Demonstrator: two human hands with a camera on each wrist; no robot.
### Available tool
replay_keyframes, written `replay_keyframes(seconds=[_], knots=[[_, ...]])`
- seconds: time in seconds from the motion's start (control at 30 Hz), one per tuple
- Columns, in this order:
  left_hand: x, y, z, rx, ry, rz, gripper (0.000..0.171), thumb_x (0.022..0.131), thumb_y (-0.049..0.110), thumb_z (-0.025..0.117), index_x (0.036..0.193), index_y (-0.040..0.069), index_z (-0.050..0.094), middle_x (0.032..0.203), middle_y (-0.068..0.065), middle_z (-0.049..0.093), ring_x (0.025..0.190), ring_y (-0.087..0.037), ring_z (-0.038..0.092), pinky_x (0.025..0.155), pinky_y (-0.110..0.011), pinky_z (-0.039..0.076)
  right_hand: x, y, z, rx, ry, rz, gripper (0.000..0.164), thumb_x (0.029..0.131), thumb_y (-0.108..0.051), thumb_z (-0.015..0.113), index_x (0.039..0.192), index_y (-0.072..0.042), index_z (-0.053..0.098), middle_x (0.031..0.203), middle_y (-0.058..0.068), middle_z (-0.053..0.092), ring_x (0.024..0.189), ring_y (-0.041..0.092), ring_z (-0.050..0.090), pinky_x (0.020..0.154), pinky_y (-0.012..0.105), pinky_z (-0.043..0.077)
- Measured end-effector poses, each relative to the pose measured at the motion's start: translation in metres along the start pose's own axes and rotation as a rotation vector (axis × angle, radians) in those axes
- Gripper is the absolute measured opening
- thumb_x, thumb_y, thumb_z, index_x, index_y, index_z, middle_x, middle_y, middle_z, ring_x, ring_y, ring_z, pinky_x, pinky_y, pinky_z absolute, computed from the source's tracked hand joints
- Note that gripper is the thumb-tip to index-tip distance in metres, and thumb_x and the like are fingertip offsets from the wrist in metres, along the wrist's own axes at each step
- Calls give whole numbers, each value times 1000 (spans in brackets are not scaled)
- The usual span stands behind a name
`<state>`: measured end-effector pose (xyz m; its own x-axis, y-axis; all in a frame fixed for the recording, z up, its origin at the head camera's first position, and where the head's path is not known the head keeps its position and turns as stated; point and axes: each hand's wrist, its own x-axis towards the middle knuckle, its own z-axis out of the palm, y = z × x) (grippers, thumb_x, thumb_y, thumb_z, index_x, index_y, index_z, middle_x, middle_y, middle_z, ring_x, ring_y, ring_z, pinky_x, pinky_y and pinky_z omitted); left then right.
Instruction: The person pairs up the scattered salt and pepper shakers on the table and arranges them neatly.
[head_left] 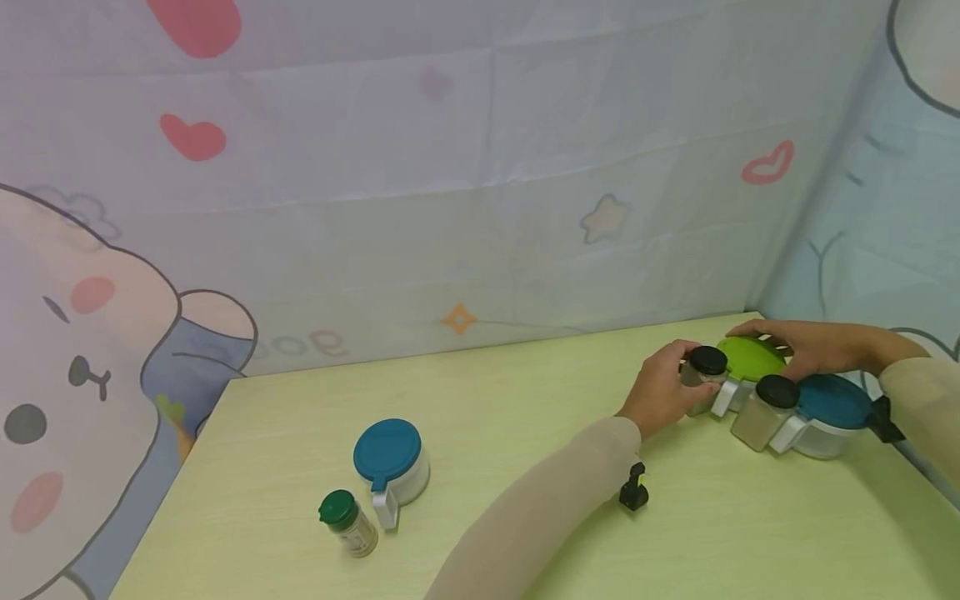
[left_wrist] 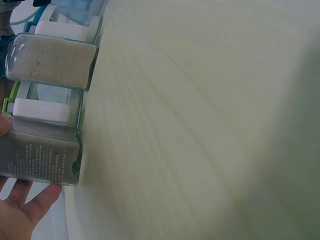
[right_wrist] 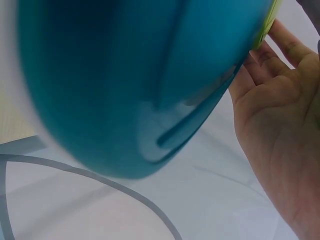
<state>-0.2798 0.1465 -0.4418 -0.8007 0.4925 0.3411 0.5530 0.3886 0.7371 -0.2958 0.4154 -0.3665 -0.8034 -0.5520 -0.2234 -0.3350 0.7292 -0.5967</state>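
Observation:
Over at the right of the table, my left hand [head_left: 660, 390] grips a square glass spice jar [head_left: 699, 400] with a black lid, thumb on one side and fingers on the other. In the left wrist view that jar [left_wrist: 40, 155] shows grey contents and fine printed text. My right hand [head_left: 821, 346] holds the green-lidded seasoning pot [head_left: 753, 358] beside it, its fingers and thumb spanning the lid. In front stand a second black-lidded jar [head_left: 759, 421] with beige contents and a blue-lidded pot [head_left: 832, 402] with a white handle. The blue lid [right_wrist: 120, 90] fills much of the right wrist view.
Farther left on the table [head_left: 510, 417] stand another blue-lidded pot [head_left: 388, 454] and a small green-capped shaker [head_left: 351, 525]. A printed cloth [head_left: 390, 167] hangs behind the table and along its right side. A small black clip-like piece [head_left: 634, 492] shows beside my left sleeve.

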Motion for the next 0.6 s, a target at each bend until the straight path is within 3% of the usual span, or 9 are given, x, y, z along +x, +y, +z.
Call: replay_keyframes(seconds=[0.13, 0.4, 0.6], knots=[[0, -1, 0, -5, 2, -1, 48, 92, 26, 77, 135, 18, 57, 126, 10, 63, 111, 1, 59, 91, -11, 47, 0, 1, 0, -21, 2, 0, 84, 85, -19, 81, 153, -2, 34, 150, 20, 41, 135, 44, 40, 104, 69, 39], [0, -1, 1, -3, 8, -10, 48, 92, 27, 77, 135, 19, 57, 126, 11, 63, 109, 1, 59, 90, -12, 48, 1, 2, -2, 5, -14, -14, 86, 85, -12, 80, 154, 2, 30, 154, 28, 34, 138, 56, 34, 104, 74, 35], [1, -1, 1, 2, 6, -10, 49, 92, 27, 78, 135, 19, 57, 125, 11, 63, 110, 1, 58, 90, -12, 48, 1, 3, -2, -34, -5, -20, 85, 86, -15, 80, 154, 1, 31, 153, 25, 37, 137, 52, 37, 105, 69, 38]])
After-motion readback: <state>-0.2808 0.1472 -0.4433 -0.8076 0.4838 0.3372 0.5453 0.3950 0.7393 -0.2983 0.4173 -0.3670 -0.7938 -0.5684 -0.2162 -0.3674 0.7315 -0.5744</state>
